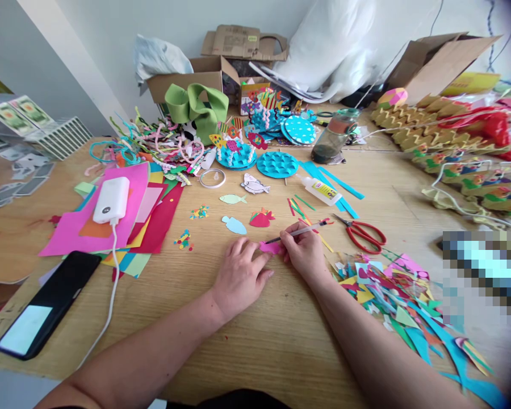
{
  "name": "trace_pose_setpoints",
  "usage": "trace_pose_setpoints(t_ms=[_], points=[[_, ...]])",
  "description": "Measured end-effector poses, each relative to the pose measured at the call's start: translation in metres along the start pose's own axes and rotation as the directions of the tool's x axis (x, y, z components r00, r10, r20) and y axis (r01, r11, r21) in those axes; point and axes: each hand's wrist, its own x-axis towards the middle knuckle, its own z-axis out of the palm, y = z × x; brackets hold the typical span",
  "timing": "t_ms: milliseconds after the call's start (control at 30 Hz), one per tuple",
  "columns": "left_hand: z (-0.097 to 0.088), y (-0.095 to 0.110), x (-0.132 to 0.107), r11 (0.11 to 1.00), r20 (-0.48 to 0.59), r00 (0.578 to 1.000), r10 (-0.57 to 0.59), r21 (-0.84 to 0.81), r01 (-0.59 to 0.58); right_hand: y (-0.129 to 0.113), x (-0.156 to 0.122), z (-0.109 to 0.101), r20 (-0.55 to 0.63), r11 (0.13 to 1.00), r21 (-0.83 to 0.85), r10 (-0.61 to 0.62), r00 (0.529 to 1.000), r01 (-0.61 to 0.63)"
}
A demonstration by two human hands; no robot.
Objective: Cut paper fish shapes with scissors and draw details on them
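Note:
My left hand (241, 274) lies on the wooden table (281, 329), its fingertips pressing down a small pink paper piece (269, 247). My right hand (304, 250) grips a thin craft knife (300, 231) like a pen, with the blade tip touching the pink piece. Just beyond the hands lie paper fish cut-outs: a light blue one (234, 225), a red one (261, 218), a pale green one (232, 199) and a white one (254, 183).
Red scissors (363, 233) and a glue bottle (321, 190) lie to the right; coloured paper scraps (392, 295) are heaped near my right forearm. On the left, a white power bank (111, 199) rests on coloured sheets (123, 227) beside a black phone (49, 304). Teal discs (276, 165) and boxes stand behind.

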Motion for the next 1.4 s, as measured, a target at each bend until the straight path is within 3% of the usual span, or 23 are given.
trace_pose_setpoints(t_ms=[1400], points=[[0.0004, -0.0003, 0.0002, 1.000, -0.007, 1.000, 0.004, -0.008, -0.004, 0.0014, -0.0004, -0.0007, 0.012, 1.000, -0.004, 0.008, 1.000, -0.008]])
